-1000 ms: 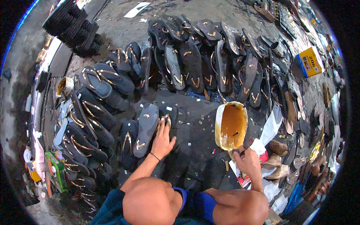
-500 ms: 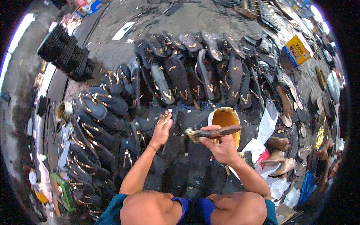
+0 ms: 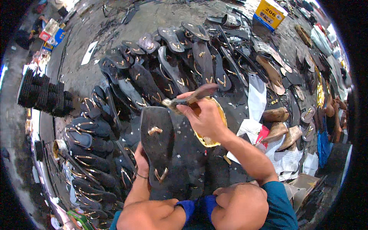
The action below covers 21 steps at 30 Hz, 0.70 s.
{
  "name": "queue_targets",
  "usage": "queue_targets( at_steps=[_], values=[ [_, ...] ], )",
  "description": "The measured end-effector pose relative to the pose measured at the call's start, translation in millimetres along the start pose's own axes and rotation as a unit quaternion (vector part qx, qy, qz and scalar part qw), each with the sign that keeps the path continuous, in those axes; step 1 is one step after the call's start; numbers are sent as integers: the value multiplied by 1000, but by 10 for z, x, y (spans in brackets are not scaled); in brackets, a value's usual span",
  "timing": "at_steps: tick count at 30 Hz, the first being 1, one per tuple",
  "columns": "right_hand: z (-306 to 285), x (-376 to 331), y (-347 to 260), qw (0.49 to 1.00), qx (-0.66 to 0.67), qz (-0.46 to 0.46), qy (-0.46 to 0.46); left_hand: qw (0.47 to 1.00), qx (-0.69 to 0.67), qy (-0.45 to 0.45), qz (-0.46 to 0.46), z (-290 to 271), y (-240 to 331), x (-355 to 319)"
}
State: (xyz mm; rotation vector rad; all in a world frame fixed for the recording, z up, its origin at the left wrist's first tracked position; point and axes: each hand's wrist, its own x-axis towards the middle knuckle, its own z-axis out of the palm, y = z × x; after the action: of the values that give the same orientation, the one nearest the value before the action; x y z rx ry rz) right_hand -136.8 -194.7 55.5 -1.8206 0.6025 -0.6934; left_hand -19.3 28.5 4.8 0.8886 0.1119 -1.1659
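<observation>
My left hand (image 3: 142, 161) grips the edge of a black sandal sole (image 3: 156, 134). The sole stands toward me with its wide end away, and short gold strap ends show on its face at two places. In my right hand (image 3: 209, 119) is a brush with a dark brown handle (image 3: 203, 92); its pale, clotted bristle end (image 3: 167, 102) points left, just beyond the sole's top edge and apart from it. Below my right hand sits a tub (image 3: 210, 142) with a yellowish crusted rim and amber contents, partly hidden by the hand.
Several black soles with gold strap ends (image 3: 145, 82) lie in a curved row ahead, and more gold-strapped sandals (image 3: 92, 159) lie at left. A stack of black soles (image 3: 42, 94) stands far left. Wooden shoe lasts (image 3: 276, 132), paper (image 3: 256, 99) and a yellow-blue box (image 3: 270, 15) are at right.
My left hand, holding no sole earlier, now has the black sole. The right hand has moved left and away from me with the brush. The whole view has shifted.
</observation>
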Motion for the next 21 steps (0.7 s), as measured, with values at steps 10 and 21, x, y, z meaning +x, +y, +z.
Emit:
queue_targets(
  at_steps=[10, 21],
  values=[
    [-18, -48, -154, 1000, 5, -4, 23, 996, 33, -82, 6, 117, -232, -69],
    [240, -452, -13, 994, 53, -87, -33, 987, 70, -41, 142, -627, 60, 163]
  ],
)
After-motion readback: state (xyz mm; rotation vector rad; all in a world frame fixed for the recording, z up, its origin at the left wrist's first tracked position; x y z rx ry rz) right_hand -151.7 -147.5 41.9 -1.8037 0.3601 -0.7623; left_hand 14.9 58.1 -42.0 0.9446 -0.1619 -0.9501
